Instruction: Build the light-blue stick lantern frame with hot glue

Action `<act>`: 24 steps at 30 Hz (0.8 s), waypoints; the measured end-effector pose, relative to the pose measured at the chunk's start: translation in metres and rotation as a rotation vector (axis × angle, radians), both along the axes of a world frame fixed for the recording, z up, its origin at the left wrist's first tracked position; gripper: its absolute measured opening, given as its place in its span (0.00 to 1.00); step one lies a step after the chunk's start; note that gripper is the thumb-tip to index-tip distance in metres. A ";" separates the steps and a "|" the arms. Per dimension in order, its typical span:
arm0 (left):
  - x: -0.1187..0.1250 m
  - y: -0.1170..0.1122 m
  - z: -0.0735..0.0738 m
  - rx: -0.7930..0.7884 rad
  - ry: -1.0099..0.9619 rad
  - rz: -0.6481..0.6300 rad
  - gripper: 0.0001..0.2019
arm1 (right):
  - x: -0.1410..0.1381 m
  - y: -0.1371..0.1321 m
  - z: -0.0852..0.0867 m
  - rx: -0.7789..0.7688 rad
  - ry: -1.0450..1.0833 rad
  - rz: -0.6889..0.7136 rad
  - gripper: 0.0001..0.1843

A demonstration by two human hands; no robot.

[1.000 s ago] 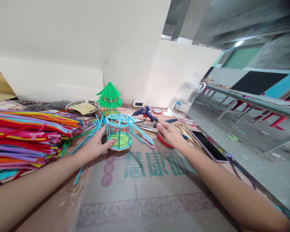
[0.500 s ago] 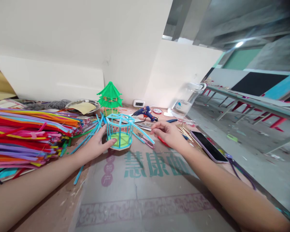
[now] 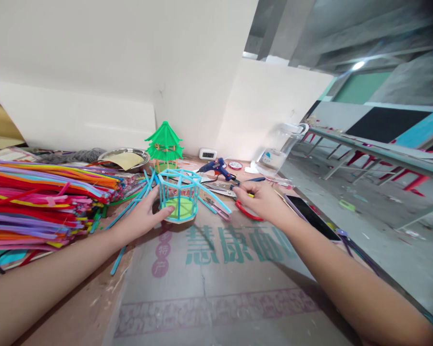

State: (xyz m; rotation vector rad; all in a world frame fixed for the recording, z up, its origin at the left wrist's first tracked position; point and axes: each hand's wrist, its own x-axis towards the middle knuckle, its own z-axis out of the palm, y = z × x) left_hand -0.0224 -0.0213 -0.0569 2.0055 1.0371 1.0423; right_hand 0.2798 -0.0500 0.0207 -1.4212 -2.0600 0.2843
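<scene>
My left hand (image 3: 147, 209) is wrapped round the left side of a light-blue, open-sided frame (image 3: 179, 211) with a green floor, its thumb against the near side. The frame stands upright on the table. To its right, my right hand (image 3: 258, 198) is closed, thumb and fingers together, above red-handled scissors (image 3: 247, 211). A small dark piece (image 3: 234, 187) shows at its fingertips and a bit of yellow between the fingers; what it is I cannot make out. Pink-handled snips (image 3: 222, 210) lie between the hands. A green-roofed model pavilion (image 3: 164, 144) stands behind the frame.
Bundled coloured pipe cleaners (image 3: 39, 202) fill the left side. Behind are a metal bowl (image 3: 124, 158), a white digital timer (image 3: 207, 154), a blue glue gun (image 3: 214, 166) and a clear water jug (image 3: 274, 151). A phone (image 3: 312, 218) lies near the right edge.
My right hand has moved slightly right and its fingers have closed, with a dark piece now at the tips. More of the red scissor handle shows. My left hand and the frame stay put.
</scene>
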 end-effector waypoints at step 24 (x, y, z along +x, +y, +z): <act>-0.008 0.005 -0.008 0.045 -0.050 0.039 0.35 | 0.066 0.040 -0.038 -0.139 -0.552 0.015 0.33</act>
